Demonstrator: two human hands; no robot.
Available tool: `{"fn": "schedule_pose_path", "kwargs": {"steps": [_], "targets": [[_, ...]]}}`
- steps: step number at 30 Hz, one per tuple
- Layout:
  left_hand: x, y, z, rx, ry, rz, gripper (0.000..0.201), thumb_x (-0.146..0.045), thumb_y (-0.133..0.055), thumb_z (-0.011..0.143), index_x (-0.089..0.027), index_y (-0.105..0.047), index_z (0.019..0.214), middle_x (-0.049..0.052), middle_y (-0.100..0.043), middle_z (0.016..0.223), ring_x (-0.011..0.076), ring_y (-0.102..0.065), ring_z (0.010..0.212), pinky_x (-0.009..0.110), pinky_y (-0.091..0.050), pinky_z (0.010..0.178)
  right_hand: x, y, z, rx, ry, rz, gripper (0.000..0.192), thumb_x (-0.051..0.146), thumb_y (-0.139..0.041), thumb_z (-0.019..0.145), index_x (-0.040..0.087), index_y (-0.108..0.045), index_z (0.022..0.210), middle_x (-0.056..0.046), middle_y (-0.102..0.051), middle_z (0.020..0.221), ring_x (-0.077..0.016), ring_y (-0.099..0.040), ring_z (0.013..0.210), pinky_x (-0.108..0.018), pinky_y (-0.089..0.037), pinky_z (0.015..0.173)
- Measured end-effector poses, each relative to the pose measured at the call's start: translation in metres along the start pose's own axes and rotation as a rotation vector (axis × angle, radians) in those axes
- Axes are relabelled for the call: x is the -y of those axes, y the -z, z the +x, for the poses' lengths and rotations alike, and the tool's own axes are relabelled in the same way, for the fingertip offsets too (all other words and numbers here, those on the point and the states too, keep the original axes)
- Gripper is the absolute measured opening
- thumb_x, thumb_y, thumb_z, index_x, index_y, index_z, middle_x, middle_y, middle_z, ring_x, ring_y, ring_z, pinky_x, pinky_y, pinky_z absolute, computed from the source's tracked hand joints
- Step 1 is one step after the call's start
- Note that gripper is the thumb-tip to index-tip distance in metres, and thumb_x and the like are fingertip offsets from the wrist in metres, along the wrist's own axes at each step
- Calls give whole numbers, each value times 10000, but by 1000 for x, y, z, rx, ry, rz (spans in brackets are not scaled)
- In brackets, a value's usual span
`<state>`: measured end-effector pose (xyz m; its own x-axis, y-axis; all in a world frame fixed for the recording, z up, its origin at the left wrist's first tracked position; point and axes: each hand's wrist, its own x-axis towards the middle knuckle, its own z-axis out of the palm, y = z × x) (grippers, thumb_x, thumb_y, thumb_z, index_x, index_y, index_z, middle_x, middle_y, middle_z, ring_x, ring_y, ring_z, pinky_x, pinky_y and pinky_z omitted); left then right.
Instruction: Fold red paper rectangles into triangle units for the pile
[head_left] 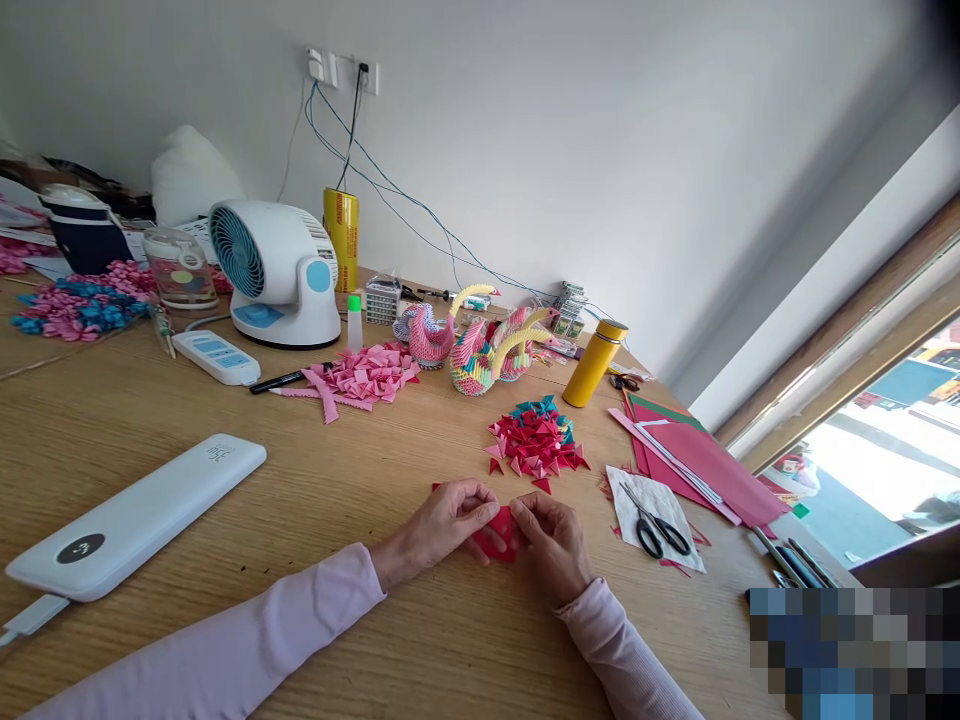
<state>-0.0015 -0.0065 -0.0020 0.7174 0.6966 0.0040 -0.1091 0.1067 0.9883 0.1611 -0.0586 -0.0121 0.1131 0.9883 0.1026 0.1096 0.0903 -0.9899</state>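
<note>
Both hands hold one small red paper (496,535) flat on the desk (360,470), just in front of the pile of folded red pieces (536,447). To fold it well, the edges should line up first, and then a fingertip should press hard along the crease (a soft crease pops back open).

The left hand (442,525) lies palm down, with its fingers closed on the left side of the paper. The right hand (555,540) also lies palm down, and its fingers pinch the right side. The two hands nearly touch over the paper. Both arms in pink sleeves rest on the desk and point toward the pile.

The scissors (656,527) lie on a white sheet to the right of the pile. The paper swans (480,345) stand behind the pile.
</note>
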Motion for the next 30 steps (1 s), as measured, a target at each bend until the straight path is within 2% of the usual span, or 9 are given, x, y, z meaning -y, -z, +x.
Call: {"fn": "schedule_pose_path", "kwargs": {"steps": [7, 12, 15, 18, 21, 23, 27, 30], "targets": [[1, 1, 0, -27, 24, -58, 356, -467, -629, 757, -139, -510, 823, 52, -659, 716, 209, -676, 697, 251, -504, 505, 5, 1, 1, 21, -31, 77, 460, 578, -519, 805, 141, -613, 697, -23, -616, 614, -104, -535, 457, -203, -380, 420], [0, 0, -1, -14, 26, -60, 368, -480, -621, 760, -139, -501, 828, 74, -677, 720, 215, -680, 691, 247, -497, 499, 4, -1, -1, 13, -7, -2, 370, 505, -617, 773, 145, -589, 695, 7, -575, 502, -107, -514, 450, -206, -388, 447], [-2, -2, -1, -2, 39, -86, 368, -479, -624, 756, -146, -488, 831, 75, -680, 716, 212, -679, 666, 254, -500, 500, 2, -2, -1, 7, 12, -3, 371, 500, -590, 796, 146, -586, 683, 1, -578, 520, -115, -521, 468, -217, -395, 460], [-2, -3, -2, -12, 29, -130, 385, -426, -677, 728, -167, -467, 921, 59, -683, 766, 209, -681, 694, 265, -518, 524, 1, -1, 0, -41, 44, -3, 373, 501, -575, 807, 146, -590, 690, 3, -567, 523, -113, -504, 457, -219, -383, 447], [0, -3, -1, -70, 8, -148, 408, -365, -725, 695, -176, -462, 943, 57, -676, 849, 205, -680, 737, 270, -536, 552, 0, -1, 0, -72, 57, -8, 380, 504, -566, 811, 151, -572, 669, 11, -542, 520, -102, -477, 447, -212, -364, 430], [1, -2, -1, -112, -5, -140, 389, -355, -727, 694, -167, -475, 922, 57, -668, 860, 196, -675, 734, 270, -542, 553, 0, -2, 0, -61, 52, -25, 361, 501, -572, 807, 153, -574, 713, 17, -533, 528, -96, -464, 443, -205, -357, 422], [4, 1, 1, -124, -19, -69, 356, -362, -725, 694, -142, -523, 888, 54, -664, 794, 192, -664, 713, 265, -541, 537, -2, -5, -1, -61, 122, -122, 338, 428, -655, 764, 174, -568, 969, 3, -592, 661, -108, -519, 511, -185, -358, 414], [5, 2, 2, -114, -2, -45, 359, -365, -742, 669, -127, -566, 872, 59, -667, 784, 190, -659, 702, 246, -530, 517, -6, -5, 0, -73, 171, -231, 300, 399, -668, 753, 171, -603, 937, -24, -630, 686, -128, -557, 550, -194, -379, 425]]}}
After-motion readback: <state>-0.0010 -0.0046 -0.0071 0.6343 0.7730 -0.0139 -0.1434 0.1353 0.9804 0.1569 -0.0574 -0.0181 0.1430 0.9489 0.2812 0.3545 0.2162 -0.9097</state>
